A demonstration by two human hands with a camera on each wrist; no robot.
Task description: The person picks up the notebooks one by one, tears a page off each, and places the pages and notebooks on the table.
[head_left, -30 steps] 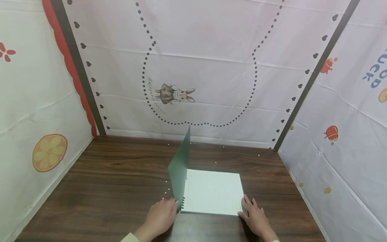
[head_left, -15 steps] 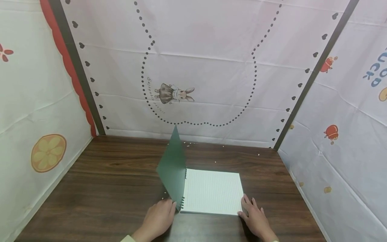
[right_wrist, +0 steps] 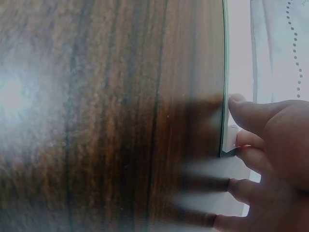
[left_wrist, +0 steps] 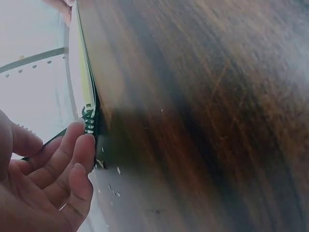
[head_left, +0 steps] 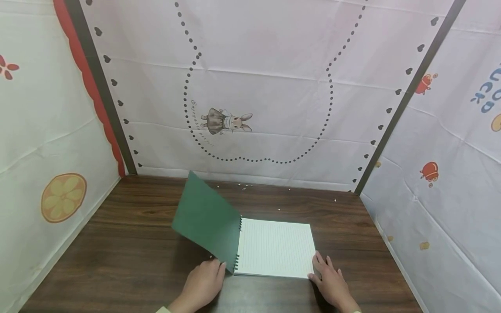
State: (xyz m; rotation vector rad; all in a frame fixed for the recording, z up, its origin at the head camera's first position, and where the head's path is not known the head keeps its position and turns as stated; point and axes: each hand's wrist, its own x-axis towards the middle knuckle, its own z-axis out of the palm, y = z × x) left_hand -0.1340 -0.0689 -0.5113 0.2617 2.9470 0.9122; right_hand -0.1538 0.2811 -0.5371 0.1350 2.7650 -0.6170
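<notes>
A spiral notebook (head_left: 275,248) lies on the table with a blank lined page facing up. Its green cover (head_left: 211,217) is tilted up and leans out to the left of the dark coil binding (head_left: 236,261). My left hand (head_left: 204,280) pinches the cover's near edge close to the coil; in the left wrist view its thumb (left_wrist: 26,142) and fingers have the green edge between them. At the notebook's near right corner, my right hand (head_left: 332,278) rests with spread fingers. The right wrist view shows its thumb (right_wrist: 246,111) on the page edge.
The dark wood-grain table (head_left: 129,243) is bordered by printed white cloth (head_left: 274,113) at the back and both sides. Several small white flecks (head_left: 243,188) are scattered toward the table's back edge.
The green cover has swung from nearly upright over to the left and lower, showing more of its face. My left hand has shifted slightly left with it; my right hand has stayed put.
</notes>
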